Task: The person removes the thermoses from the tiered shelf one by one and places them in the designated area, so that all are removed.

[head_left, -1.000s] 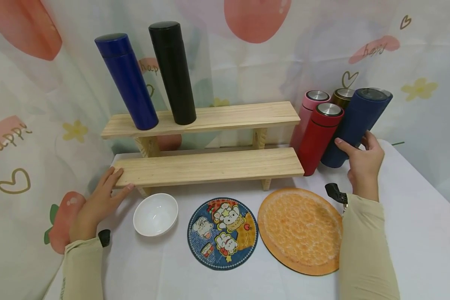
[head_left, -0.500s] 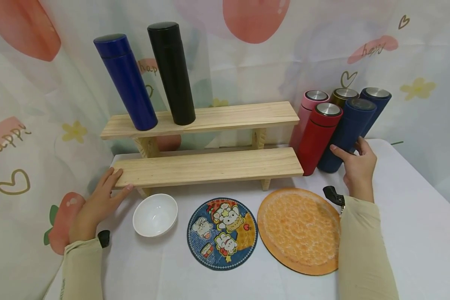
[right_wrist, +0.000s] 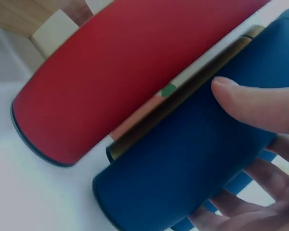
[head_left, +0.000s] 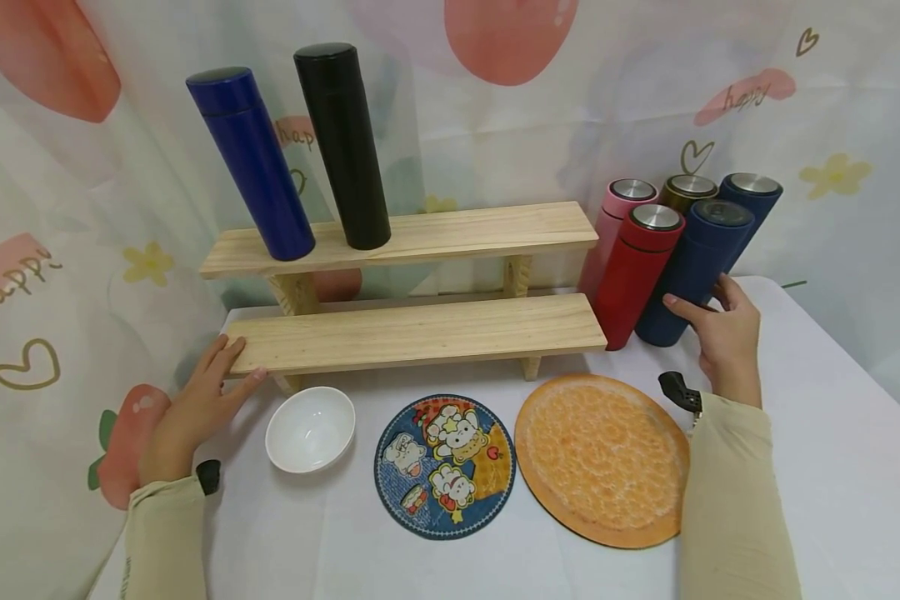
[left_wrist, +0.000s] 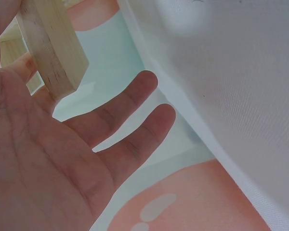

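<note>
Right hand: the right hand (head_left: 726,333) is wrapped round the lower part of the navy flask (head_left: 693,271), thumb on the front and fingers behind it.
Navy flask: it stands on the white table (head_left: 832,467), right of the wooden shelf (head_left: 420,333) and just beside the red flask (head_left: 636,275); a second navy flask (head_left: 750,204), an olive flask (head_left: 686,192) and a pink flask (head_left: 618,217) are grouped behind.
Left hand: the left hand (head_left: 195,408) is laid flat, fingers straight, against the left end of the shelf's lower board; nothing is grasped.
Upper board: a blue flask (head_left: 251,162) and a black flask (head_left: 342,146) are stood there.
Table front: a white bowl (head_left: 311,428), a cartoon mat (head_left: 446,467) and an orange mat (head_left: 602,460) are laid in a row.
</note>
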